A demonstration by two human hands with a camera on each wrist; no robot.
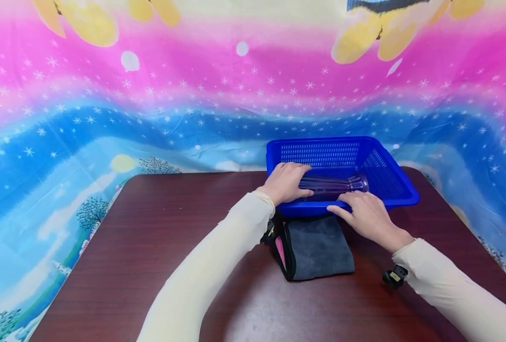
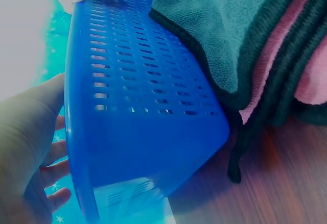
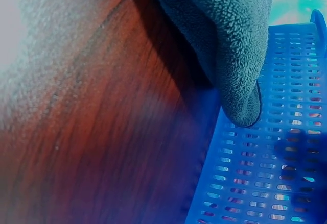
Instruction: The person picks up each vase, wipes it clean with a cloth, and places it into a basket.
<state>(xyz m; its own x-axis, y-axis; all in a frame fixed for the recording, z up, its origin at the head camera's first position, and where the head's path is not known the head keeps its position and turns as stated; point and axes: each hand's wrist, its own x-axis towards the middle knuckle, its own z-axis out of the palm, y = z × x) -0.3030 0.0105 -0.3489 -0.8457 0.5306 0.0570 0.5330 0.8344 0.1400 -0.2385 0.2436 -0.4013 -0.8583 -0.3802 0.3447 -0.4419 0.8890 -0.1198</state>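
A clear glass vase [image 1: 336, 184] with a fluted end lies on its side in the blue plastic basket [image 1: 321, 208]. My left hand [image 1: 286, 181] reaches over the basket's near left part, its thumb and fingers apart beside the vase's left end. In the left wrist view its spread fingers [image 2: 55, 173] show beyond the rim; contact with the glass cannot be made out. At the near rim, my right hand [image 1: 366, 214] has its thumb stretched along the outer edge, with its fingers by the vase's fluted end. The right wrist view does not show this hand clearly.
A folded grey cloth [image 1: 321, 249] with dark edging and a pink underside lies against the basket's near side. The brown wooden table [image 1: 184, 237] extends left and forward. Behind it hangs a colourful printed cloth [image 1: 218, 76].
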